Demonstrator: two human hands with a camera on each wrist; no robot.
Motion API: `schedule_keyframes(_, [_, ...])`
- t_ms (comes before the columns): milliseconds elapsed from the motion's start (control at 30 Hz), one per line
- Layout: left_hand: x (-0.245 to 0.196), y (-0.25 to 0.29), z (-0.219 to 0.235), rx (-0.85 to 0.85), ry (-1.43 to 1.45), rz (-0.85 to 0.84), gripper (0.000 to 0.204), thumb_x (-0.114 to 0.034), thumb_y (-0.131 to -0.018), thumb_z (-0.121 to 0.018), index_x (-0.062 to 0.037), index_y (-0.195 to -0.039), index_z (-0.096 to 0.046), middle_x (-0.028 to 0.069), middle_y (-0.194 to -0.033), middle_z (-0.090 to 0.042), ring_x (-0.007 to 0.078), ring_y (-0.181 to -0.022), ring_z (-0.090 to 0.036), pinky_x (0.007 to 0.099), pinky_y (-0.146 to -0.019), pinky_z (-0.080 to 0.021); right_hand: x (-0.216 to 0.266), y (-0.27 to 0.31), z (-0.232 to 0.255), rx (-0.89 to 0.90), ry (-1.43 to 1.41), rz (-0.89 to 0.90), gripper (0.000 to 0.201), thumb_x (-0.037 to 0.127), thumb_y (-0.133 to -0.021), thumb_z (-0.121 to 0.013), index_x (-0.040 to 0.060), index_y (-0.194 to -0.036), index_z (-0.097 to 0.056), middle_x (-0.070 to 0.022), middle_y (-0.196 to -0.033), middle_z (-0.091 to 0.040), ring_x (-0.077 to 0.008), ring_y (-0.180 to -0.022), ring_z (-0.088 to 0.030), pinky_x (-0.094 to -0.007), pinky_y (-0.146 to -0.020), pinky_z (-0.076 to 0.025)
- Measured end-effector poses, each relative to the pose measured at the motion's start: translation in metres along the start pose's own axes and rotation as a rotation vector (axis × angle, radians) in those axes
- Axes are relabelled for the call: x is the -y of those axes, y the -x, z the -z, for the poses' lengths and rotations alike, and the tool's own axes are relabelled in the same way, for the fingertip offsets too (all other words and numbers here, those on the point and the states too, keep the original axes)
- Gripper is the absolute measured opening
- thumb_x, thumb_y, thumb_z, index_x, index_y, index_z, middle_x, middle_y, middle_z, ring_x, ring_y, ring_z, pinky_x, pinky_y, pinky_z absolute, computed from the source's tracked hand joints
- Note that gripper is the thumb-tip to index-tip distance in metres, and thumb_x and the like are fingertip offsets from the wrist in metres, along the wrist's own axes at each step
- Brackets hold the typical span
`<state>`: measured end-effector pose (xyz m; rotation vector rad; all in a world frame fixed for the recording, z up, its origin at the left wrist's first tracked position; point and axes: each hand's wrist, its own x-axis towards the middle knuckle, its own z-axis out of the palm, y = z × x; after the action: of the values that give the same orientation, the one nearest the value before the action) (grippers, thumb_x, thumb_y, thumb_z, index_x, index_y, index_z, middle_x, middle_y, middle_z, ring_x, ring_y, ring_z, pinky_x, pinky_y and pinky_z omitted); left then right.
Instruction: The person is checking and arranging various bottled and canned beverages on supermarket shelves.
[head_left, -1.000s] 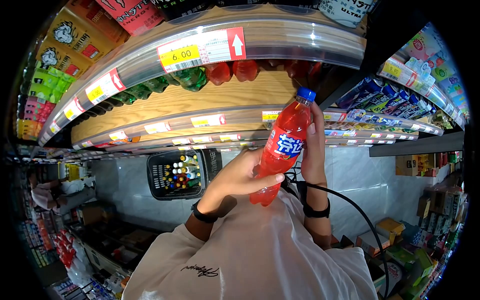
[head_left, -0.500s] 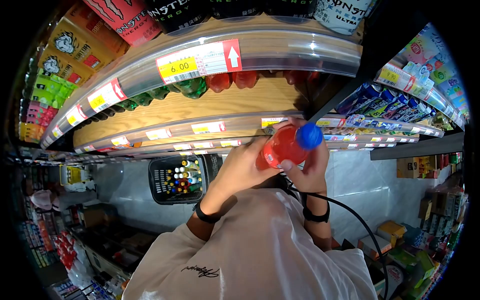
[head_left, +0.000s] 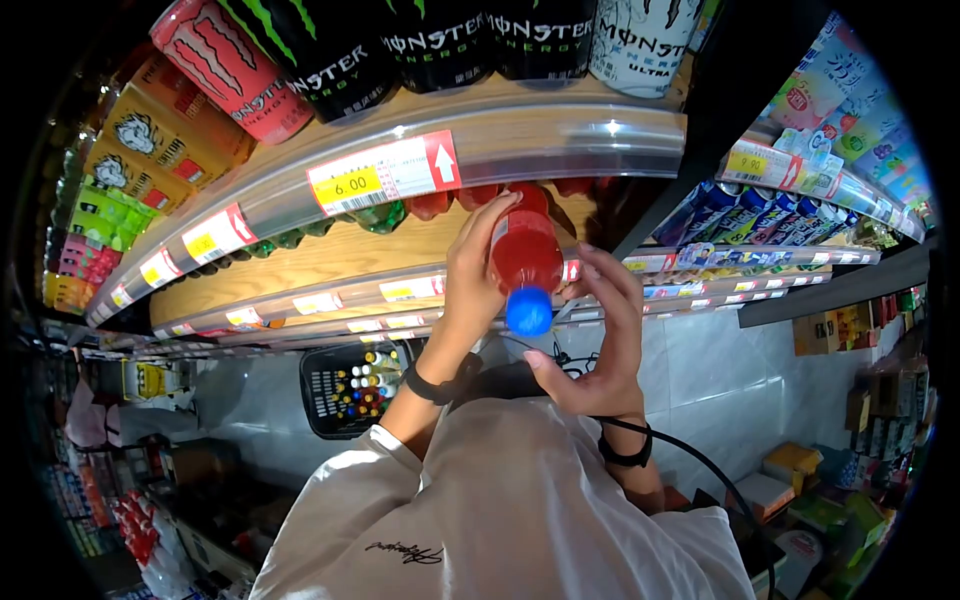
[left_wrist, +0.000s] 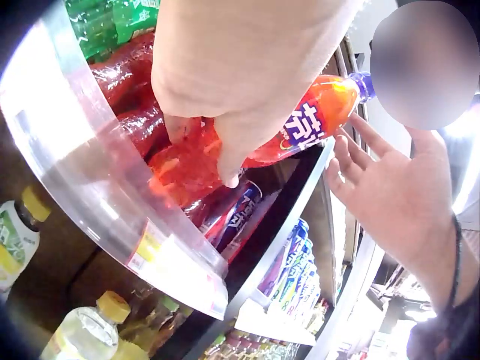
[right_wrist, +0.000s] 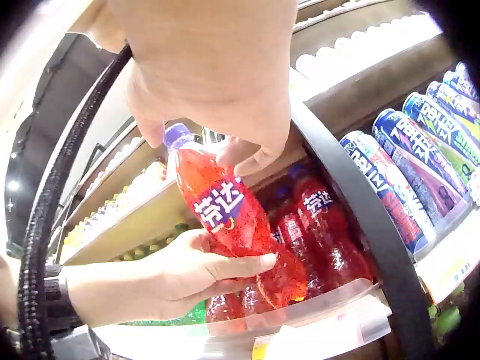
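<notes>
My left hand (head_left: 474,268) grips the lower body of a soda bottle (head_left: 525,250) with red liquid, a blue cap and a blue-and-white label. The bottle's base points into the shelf and its cap towards me. In the right wrist view, the bottle (right_wrist: 225,199) slants in front of similar red bottles (right_wrist: 330,232), its base at the shelf's clear front lip (right_wrist: 345,296). My right hand (head_left: 600,345) is beside the cap, fingers spread and lightly bent, apart from the bottle. In the left wrist view, the right hand's palm (left_wrist: 405,195) faces the bottle's neck.
Energy drink cans (head_left: 435,45) stand on the shelf above. Green bottles (head_left: 376,217) lie left of the red ones. A dark post (head_left: 650,205) divides off blue cans (head_left: 745,212) at right. A black basket (head_left: 318,385) with several bottles sits on the floor; a black cable (head_left: 700,470) hangs by my right arm.
The bottle has swung from cap-up before my chest to base-first at the shelf. My right hand has let go of it and drawn back; my left hand has moved forward with it.
</notes>
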<state>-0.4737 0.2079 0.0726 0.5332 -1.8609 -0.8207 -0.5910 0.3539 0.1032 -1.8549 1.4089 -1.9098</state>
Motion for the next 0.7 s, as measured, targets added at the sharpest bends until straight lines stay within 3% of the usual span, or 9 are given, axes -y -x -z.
schedule_keyframes(67, [0.008, -0.006, -0.005, -0.015, -0.032, -0.011, 0.065, 0.006, -0.077, -0.079, -0.0015, -0.139, -0.060, 0.0203, -0.131, -0.070, 0.0357, -0.115, -0.072, 0.0390, -0.097, -0.056, 0.000, 0.000, 0.004, 0.013, 0.018, -0.006, 0.081, 0.011, -0.077, -0.086, 0.0006, -0.148, -0.049, -0.0239, -0.148, -0.052, -0.0354, -0.130, -0.055, -0.0389, -0.098, -0.053])
schedule_keyframes(100, [0.019, -0.003, -0.009, -0.026, -0.053, 0.094, 0.065, 0.008, -0.077, -0.078, -0.0006, -0.139, -0.060, 0.0205, -0.122, -0.073, 0.0331, -0.101, -0.076, 0.0376, -0.085, -0.058, -0.003, 0.003, 0.005, 0.022, 0.011, -0.040, 0.079, 0.010, -0.077, -0.086, 0.0003, -0.147, -0.050, -0.0239, -0.148, -0.051, -0.0353, -0.130, -0.055, -0.0393, -0.098, -0.053])
schedule_keyframes(133, [0.026, -0.004, -0.013, -0.030, -0.097, 0.090, 0.063, 0.005, -0.079, -0.080, -0.0006, -0.139, -0.060, 0.0211, -0.111, -0.075, 0.0318, -0.089, -0.076, 0.0378, -0.075, -0.057, -0.005, 0.004, 0.006, 0.031, 0.004, -0.072, 0.077, 0.009, -0.078, -0.085, 0.0000, -0.146, -0.051, -0.0240, -0.148, -0.051, -0.0352, -0.129, -0.056, -0.0396, -0.098, -0.054])
schedule_keyframes(200, [0.026, -0.010, -0.019, -0.046, -0.087, 0.158, 0.045, -0.011, -0.083, -0.089, 0.0018, -0.120, -0.067, 0.0161, -0.093, -0.079, 0.0265, -0.084, -0.078, 0.0351, -0.076, -0.059, -0.002, 0.003, 0.009, 0.037, 0.018, -0.082, 0.072, 0.005, -0.079, -0.084, -0.0006, -0.144, -0.053, -0.0243, -0.146, -0.053, -0.0343, -0.126, -0.058, -0.0390, -0.098, -0.054])
schedule_keyframes(267, [0.028, -0.016, -0.021, -0.046, -0.195, 0.117, 0.046, -0.016, -0.083, -0.091, 0.0018, -0.117, -0.066, 0.0176, -0.097, -0.079, 0.0291, -0.088, -0.079, 0.0356, -0.077, -0.059, -0.003, 0.004, 0.010, 0.028, 0.039, -0.131, 0.068, 0.002, -0.080, -0.082, -0.0008, -0.142, -0.054, -0.0240, -0.144, -0.055, -0.0327, -0.124, -0.060, -0.0378, -0.096, -0.054])
schedule_keyframes(400, [0.038, -0.021, -0.026, -0.073, -0.243, 0.121, 0.043, -0.017, -0.084, -0.089, 0.0031, -0.114, -0.066, 0.0184, -0.100, -0.079, 0.0312, -0.092, -0.078, 0.0363, -0.078, -0.059, -0.005, 0.005, 0.013, 0.046, 0.074, -0.188, 0.063, 0.000, -0.081, -0.082, -0.0020, -0.139, -0.056, -0.0213, -0.139, -0.060, -0.0286, -0.112, -0.066, -0.0358, -0.093, -0.055])
schedule_keyframes(467, [0.037, -0.024, -0.027, -0.040, -0.265, 0.209, 0.031, -0.020, -0.085, -0.088, 0.0023, -0.099, -0.072, 0.0172, -0.091, -0.078, 0.0281, -0.077, -0.077, 0.0359, -0.067, -0.059, -0.009, 0.008, 0.012, 0.021, 0.046, -0.204, 0.062, -0.001, -0.080, -0.081, -0.0023, -0.137, -0.058, -0.0196, -0.136, -0.063, -0.0247, -0.100, -0.066, -0.0357, -0.093, -0.053])
schedule_keyframes(567, [0.036, -0.029, -0.029, -0.166, -0.329, 0.068, 0.028, -0.021, -0.086, -0.087, 0.0011, -0.094, -0.074, 0.0159, -0.079, -0.074, 0.0288, -0.061, -0.070, 0.0365, -0.058, -0.055, -0.015, 0.014, 0.018, 0.014, 0.113, -0.237, 0.057, -0.001, -0.082, -0.078, -0.0021, -0.136, -0.059, -0.0194, -0.132, -0.065, -0.0245, -0.099, -0.066, -0.0351, -0.092, -0.053])
schedule_keyframes(700, [0.040, -0.023, -0.029, -0.133, -0.325, 0.154, 0.027, -0.024, -0.090, -0.083, 0.0001, -0.097, -0.073, 0.0176, -0.086, -0.074, 0.0341, -0.071, -0.071, 0.0424, -0.065, -0.056, -0.030, 0.017, 0.027, -0.103, 0.188, -0.235, 0.048, -0.001, -0.086, -0.073, -0.0015, -0.132, -0.059, -0.0195, -0.132, -0.065, -0.0244, -0.096, -0.066, -0.0355, -0.089, -0.054])
